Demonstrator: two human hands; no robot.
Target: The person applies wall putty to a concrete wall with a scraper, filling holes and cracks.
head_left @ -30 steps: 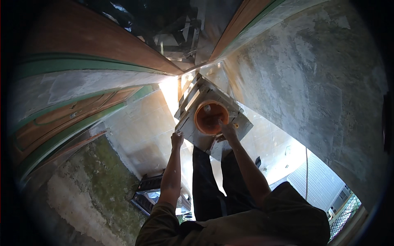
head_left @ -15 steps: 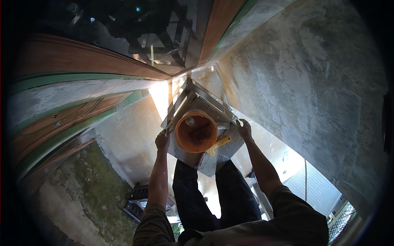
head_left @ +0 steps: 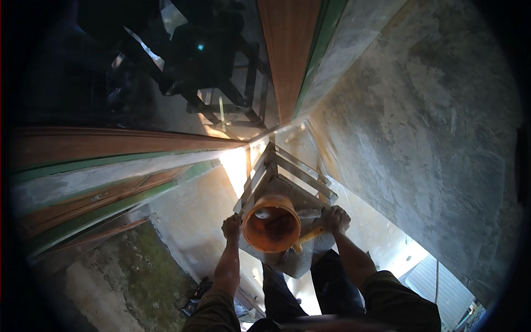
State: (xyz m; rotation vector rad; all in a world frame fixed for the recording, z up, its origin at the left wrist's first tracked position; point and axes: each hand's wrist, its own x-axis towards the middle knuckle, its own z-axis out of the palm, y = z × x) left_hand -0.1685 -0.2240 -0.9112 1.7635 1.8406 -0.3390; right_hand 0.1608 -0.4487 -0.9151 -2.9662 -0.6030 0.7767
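Note:
A worn grey wooden stand (head_left: 294, 191) with slatted side rails is in front of my legs, and both hands hold it. My left hand (head_left: 232, 227) is closed on its left edge, beside an orange bucket (head_left: 271, 239). My right hand (head_left: 336, 219) grips the opposite edge with curled fingers. The bucket sits on the stand's flat top, its mouth toward me, with reddish-brown stains and a pale patch inside. Between bucket and right hand lies a yellow-handled tool (head_left: 310, 238); its kind cannot be made out. A pale, elongated piece (head_left: 308, 213) lies behind it.
Ahead, walls meet in a corner behind the stand. A dark glass pane (head_left: 138, 83) in a brown wooden frame (head_left: 127, 139) reflects me and the stand. A rough grey wall (head_left: 426, 122) rises on the right. Mossy ground (head_left: 149, 265) lies at the lower left.
The view has shifted, so the stand, bucket and hands sit lower and slightly right in the picture. My right hand's fingers now look more tightly curled. Both hands keep their hold.

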